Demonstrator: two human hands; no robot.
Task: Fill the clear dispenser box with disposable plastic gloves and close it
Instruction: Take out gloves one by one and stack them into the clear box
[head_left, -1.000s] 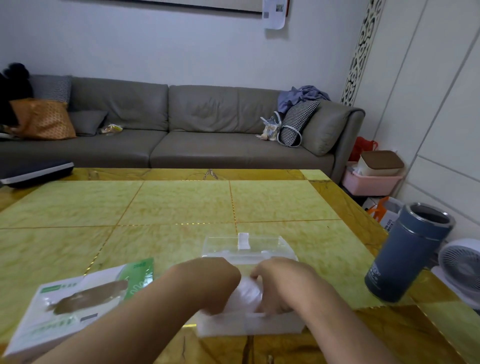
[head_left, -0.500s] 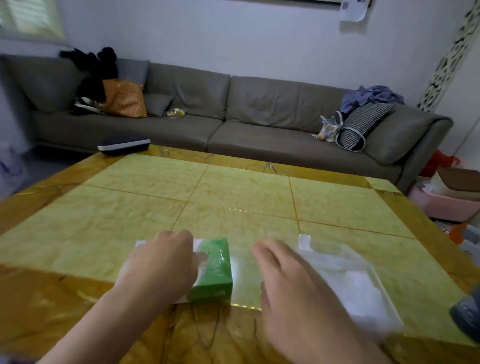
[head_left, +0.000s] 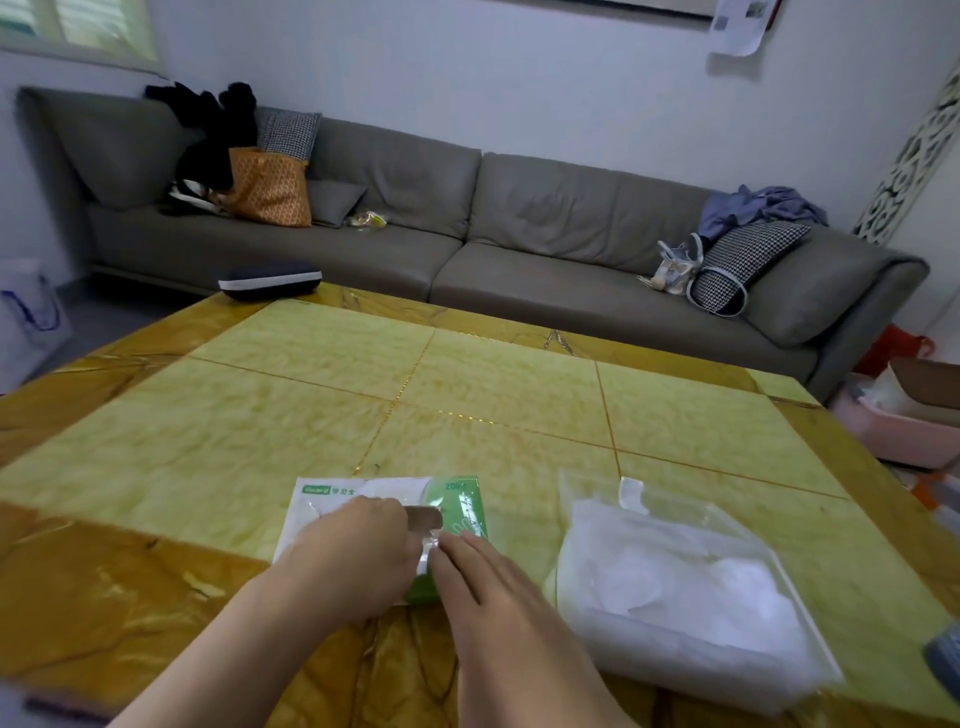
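Observation:
A white and green glove box (head_left: 457, 499) lies flat on the table in front of me. My left hand (head_left: 353, 558) rests on top of it with its fingers curled at the opening. My right hand (head_left: 488, 577) meets it from the right, and its fingertips pinch a bit of clear plastic glove (head_left: 427, 545) coming out of the box. To the right stands the clear dispenser box (head_left: 675, 582), lid open, with a white crumpled pile of gloves inside.
The table (head_left: 493, 395) is yellow-green stone with amber borders. A dark case (head_left: 270, 279) lies at its far left corner, a dark blue tumbler (head_left: 945, 660) at the right edge. A grey sofa (head_left: 467, 218) runs behind, and pink bins (head_left: 904, 426) sit on the floor right.
Both hands left the dispenser box and moved left to the glove box. My view swung left. My right hand has closed in on the opening and now pinches a glove.

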